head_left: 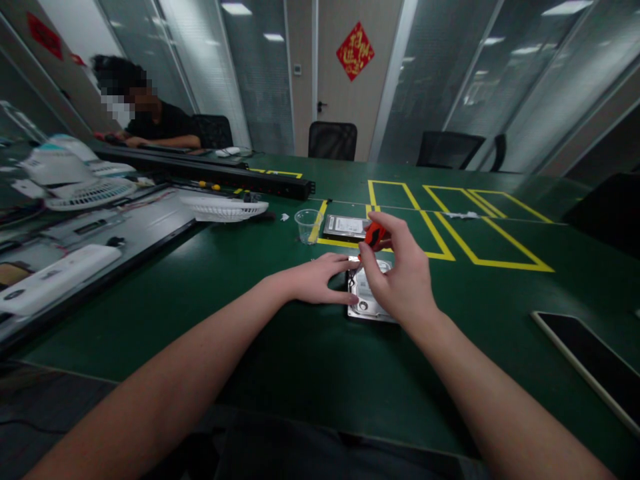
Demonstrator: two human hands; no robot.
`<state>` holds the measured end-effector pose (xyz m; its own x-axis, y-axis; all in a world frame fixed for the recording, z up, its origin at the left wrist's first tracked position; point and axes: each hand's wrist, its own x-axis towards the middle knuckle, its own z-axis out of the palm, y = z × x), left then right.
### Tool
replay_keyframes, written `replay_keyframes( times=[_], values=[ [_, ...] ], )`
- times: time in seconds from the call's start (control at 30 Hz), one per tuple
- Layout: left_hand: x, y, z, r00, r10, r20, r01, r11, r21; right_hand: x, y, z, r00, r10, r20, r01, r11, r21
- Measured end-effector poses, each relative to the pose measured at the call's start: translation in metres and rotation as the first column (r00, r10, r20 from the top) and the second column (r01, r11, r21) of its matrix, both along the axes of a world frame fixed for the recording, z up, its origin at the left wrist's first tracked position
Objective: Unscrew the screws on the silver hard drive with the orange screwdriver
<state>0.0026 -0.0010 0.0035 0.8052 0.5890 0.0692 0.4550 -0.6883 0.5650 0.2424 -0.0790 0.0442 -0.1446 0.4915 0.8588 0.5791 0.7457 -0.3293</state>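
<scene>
The right grip [403,273] is closed around a red-and-black screwdriver [375,233], pinched between thumb and fingers, its shaft pointing down toward the far left corner of a silver hard drive [364,287]. The left grip [320,279] is spread, thumb on the drive's near left corner and forefinger by the far one, apparently steadying it. The drive lies flat on the green counter [225,327], top face up and seemingly in one piece, so the work looks to be at a screw-turning step with nothing visibly lifted off; how many screws are out or left cannot be told. Just beyond, inside a yellow tape outline [445,237], a second drive [345,227] also looks whole and has neither hand on it. Beside it stands a clear plastic cup [309,232]; whether it holds any screws is too small to tell.
</scene>
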Motion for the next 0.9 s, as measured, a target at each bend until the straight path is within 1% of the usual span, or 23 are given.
replay_keyframes(
  times=[0.2,0.33,0.43,0.67,0.9],
  values=[
    [-0.0009,0.0002,-0.0012,1.000,0.004,0.001,-0.004,1.000,0.003,-0.0006,-0.0008,-0.0007,1.000,0.003,-0.005,-0.003,1.000,-0.013],
    [0.0007,-0.0007,-0.0001,1.000,0.025,-0.007,-0.025,1.000,-0.008,-0.0003,-0.0010,-0.0017,1.000,0.005,-0.011,-0.005,1.000,-0.027],
    [0.0021,-0.0016,0.0009,1.000,0.019,0.000,-0.019,1.000,0.000,0.0009,-0.0009,-0.0018,1.000,0.009,-0.001,-0.009,0.999,-0.032],
    [0.0018,-0.0032,0.0019,1.000,0.029,0.009,-0.029,1.000,0.013,0.0024,0.0005,0.0005,0.999,0.013,0.033,-0.014,1.000,0.023],
    [0.0008,-0.0028,0.0014,1.000,0.019,0.005,-0.019,1.000,0.018,0.0027,0.0005,0.0020,0.999,0.009,0.036,-0.011,0.999,0.034]
  ],
)
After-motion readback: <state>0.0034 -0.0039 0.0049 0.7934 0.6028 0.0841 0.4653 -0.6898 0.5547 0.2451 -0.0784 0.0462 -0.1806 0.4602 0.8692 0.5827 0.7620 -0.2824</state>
